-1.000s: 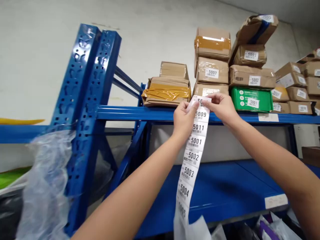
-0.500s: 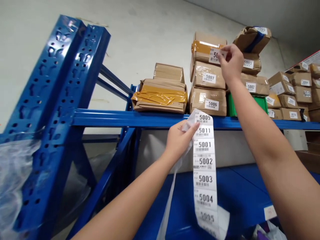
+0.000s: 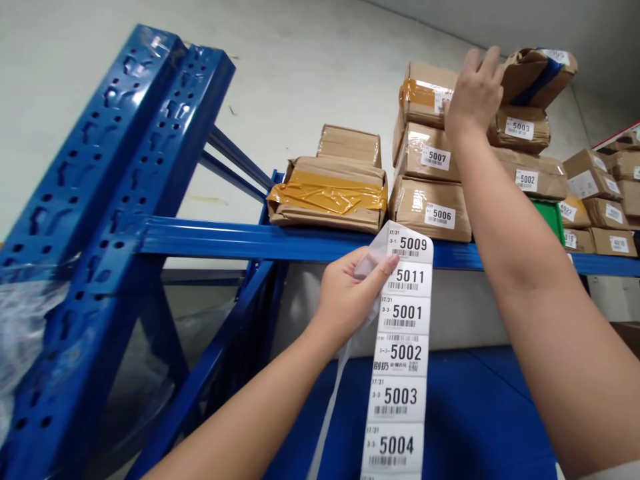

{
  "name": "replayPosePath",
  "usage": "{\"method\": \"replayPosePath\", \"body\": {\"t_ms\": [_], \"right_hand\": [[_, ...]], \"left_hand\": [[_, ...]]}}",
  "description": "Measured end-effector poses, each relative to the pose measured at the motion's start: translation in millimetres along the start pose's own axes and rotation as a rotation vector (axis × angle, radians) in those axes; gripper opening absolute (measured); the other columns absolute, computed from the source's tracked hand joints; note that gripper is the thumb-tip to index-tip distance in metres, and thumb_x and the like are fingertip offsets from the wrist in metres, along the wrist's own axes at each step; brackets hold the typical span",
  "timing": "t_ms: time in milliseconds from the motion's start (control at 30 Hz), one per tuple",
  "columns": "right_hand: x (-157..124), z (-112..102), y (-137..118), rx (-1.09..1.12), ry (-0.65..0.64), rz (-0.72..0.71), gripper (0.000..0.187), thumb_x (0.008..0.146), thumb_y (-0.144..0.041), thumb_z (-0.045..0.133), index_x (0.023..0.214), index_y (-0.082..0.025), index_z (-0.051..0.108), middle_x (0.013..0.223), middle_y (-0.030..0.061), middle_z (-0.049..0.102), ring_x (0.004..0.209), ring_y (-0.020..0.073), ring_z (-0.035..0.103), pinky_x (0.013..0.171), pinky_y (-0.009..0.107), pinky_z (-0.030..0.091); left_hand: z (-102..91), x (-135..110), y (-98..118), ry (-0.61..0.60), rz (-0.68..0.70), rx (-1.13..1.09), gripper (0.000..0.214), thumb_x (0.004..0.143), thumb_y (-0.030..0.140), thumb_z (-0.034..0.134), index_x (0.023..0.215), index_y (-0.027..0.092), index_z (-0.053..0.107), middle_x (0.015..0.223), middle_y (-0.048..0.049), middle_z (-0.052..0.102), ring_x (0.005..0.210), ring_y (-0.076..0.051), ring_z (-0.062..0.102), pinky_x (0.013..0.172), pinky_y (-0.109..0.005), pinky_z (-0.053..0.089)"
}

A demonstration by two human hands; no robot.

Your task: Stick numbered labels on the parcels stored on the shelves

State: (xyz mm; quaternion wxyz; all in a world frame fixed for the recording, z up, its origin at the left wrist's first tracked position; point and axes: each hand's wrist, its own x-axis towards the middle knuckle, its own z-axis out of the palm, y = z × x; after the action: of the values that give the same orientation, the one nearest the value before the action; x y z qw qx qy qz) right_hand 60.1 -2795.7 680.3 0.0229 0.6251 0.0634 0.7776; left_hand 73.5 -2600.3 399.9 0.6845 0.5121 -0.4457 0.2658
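My left hand (image 3: 350, 293) pinches the top of a long strip of white numbered labels (image 3: 403, 353) that hangs down in front of the blue shelf; the top label reads 5009. My right hand (image 3: 473, 90) reaches up and lies with fingers stretched flat against the front of the top brown parcel (image 3: 423, 93), covering a white label there. Below that parcel sit the parcels marked 5007 (image 3: 427, 153) and 5006 (image 3: 433, 210).
A blue shelf beam (image 3: 260, 240) carries several taped brown parcels, more of them labelled at the right (image 3: 595, 183). Two flat parcels (image 3: 330, 190) lie to the left of the stack. Blue perforated uprights (image 3: 105, 200) stand at the left with clear plastic film.
My right hand peeled a label off the strip, carried it up to the top parcel and now presses flat on it. The strip's top label is now 5009.
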Motion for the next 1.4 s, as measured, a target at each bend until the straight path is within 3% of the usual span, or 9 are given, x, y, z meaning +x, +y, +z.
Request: {"method": "replayPosePath", "body": {"t_ms": [133,233,400,533,800,1000,1167,1267,1400], "right_hand": [[-26,-14,-11,0.014,-0.003,0.139,0.015,0.087,-0.016,0.061,0.100,-0.022,0.063,0.122,0.0113,0.058,0.120,0.0308,0.050,0.101,0.049,0.045],[-70,-34,-28,0.424,-0.026,0.169,0.020,0.094,-0.038,0.054,0.105,-0.023,0.063,0.115,0.0104,0.062,0.111,0.0249,0.056,0.089,0.039,0.051],[-170,-63,-64,1.036,-0.624,0.097,0.041,0.072,-0.058,0.075,0.090,-0.022,0.068,0.081,0.0048,0.067,0.079,0.0200,0.064,0.062,0.032,0.053],[-209,-54,-76,1.172,-0.603,0.205,0.035,0.069,-0.049,0.078,0.084,-0.020,0.067,0.076,0.0031,0.068,0.070,0.0170,0.063,0.064,0.032,0.053],[-181,-27,-108,0.914,-0.337,0.127,0.023,0.082,-0.043,0.069,0.077,-0.021,0.063,0.079,0.0030,0.067,0.078,0.0175,0.061,0.072,0.032,0.050],[-141,11,-111,0.589,-0.239,0.095,0.016,0.091,-0.037,0.058,0.094,-0.022,0.062,0.091,0.0066,0.064,0.092,0.0226,0.060,0.083,0.039,0.048],[-130,39,-106,0.486,-0.207,0.033,0.034,0.083,-0.040,0.070,0.109,-0.022,0.057,0.107,0.0116,0.059,0.104,0.0285,0.057,0.087,0.043,0.049],[-134,30,-110,0.510,-0.155,-0.012,0.041,0.080,-0.041,0.074,0.112,-0.023,0.055,0.118,0.0125,0.054,0.112,0.0299,0.054,0.092,0.045,0.048],[-148,-5,-115,0.634,-0.274,-0.027,0.028,0.082,-0.044,0.072,0.097,-0.022,0.061,0.107,0.0099,0.061,0.106,0.0271,0.057,0.089,0.043,0.049]], "left_hand": [[-3.3,3,-1,0.039,0.038,0.025,0.032,0.068,0.052,0.079,0.065,0.021,0.070,0.062,-0.0018,0.068,0.054,-0.015,0.058,0.048,-0.025,0.045],[-9.1,7,-5,0.101,0.079,0.040,0.037,0.074,0.056,0.073,0.064,0.021,0.068,0.063,-0.0014,0.065,0.055,-0.015,0.055,0.048,-0.025,0.044],[-11.7,10,-13,0.112,0.085,0.033,0.037,0.080,0.056,0.065,0.074,0.020,0.070,0.076,-0.0043,0.068,0.067,-0.016,0.059,0.054,-0.024,0.046],[-6.0,10,-12,0.101,0.062,-0.006,0.026,0.076,0.044,0.073,0.086,0.020,0.071,0.082,-0.0030,0.070,0.069,-0.015,0.060,0.058,-0.024,0.047],[-21.0,26,2,0.376,0.116,0.121,0.037,0.071,0.046,0.077,0.059,0.019,0.055,0.058,0.0017,0.061,0.052,-0.011,0.051,0.047,-0.022,0.038],[-41.0,12,-7,0.189,-0.081,0.115,0.031,0.063,0.045,0.082,0.068,0.018,0.068,0.066,-0.0031,0.069,0.055,-0.015,0.059,0.050,-0.025,0.046],[-49.4,-1,-10,0.153,-0.051,0.128,0.035,0.070,0.053,0.076,0.069,0.019,0.069,0.064,-0.0010,0.066,0.053,-0.013,0.056,0.049,-0.024,0.044],[-51.3,0,-5,0.166,-0.009,0.132,0.034,0.072,0.054,0.074,0.071,0.020,0.070,0.066,-0.0012,0.066,0.055,-0.013,0.056,0.051,-0.024,0.045],[-51.6,1,3,0.179,0.022,0.132,0.038,0.074,0.057,0.072,0.069,0.020,0.070,0.066,-0.0025,0.068,0.056,-0.014,0.058,0.051,-0.025,0.045]]}}
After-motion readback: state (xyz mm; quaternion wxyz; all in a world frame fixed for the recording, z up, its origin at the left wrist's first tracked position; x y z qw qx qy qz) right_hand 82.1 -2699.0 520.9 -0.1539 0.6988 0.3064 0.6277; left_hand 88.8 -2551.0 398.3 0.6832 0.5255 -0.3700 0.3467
